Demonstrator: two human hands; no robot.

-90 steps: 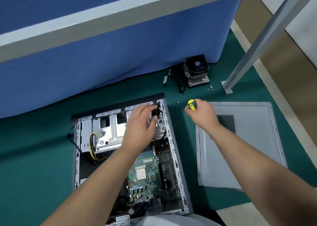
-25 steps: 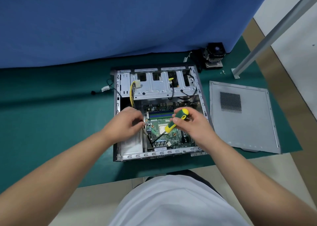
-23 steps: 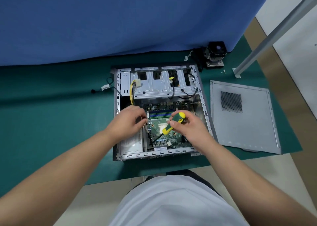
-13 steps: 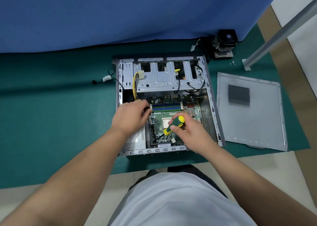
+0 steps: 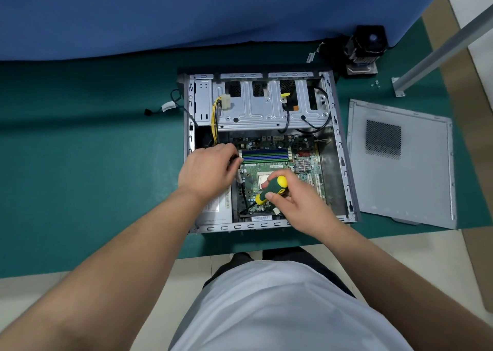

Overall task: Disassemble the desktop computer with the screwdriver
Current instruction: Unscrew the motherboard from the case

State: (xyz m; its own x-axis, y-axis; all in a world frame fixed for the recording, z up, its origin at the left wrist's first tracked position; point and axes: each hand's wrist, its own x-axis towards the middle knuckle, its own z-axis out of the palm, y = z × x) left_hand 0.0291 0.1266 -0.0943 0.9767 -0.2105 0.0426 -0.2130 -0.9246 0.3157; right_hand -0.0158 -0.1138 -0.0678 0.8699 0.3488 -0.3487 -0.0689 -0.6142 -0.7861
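Note:
The open desktop case [image 5: 336, 126] lies flat on a green mat, its green motherboard [image 5: 272, 164] and silver drive cage [image 5: 256, 105] exposed. My right hand [image 5: 296, 204] grips a green-and-yellow screwdriver [image 5: 272, 189] over the board, its dark shaft slanting down-left toward the board's near-left corner. My left hand [image 5: 208, 172] is over the power supply [image 5: 216, 209], its curled fingers at a bundle of cables beside the memory slots; what they grasp is hidden.
The removed side panel [image 5: 400, 164] lies right of the case. A black CPU cooler [image 5: 365, 49] and a few loose screws [image 5: 375, 84] sit at the back right, near a metal table leg [image 5: 437, 49]. A blue partition [image 5: 186, 9] closes the back. A loose cable [image 5: 165, 108] trails left.
Since 3.6 s ago both hands came from the case's far end to the motherboard. In the last second the view shifted; the screwdriver stays slanted on the board, the left hand stays at the cables.

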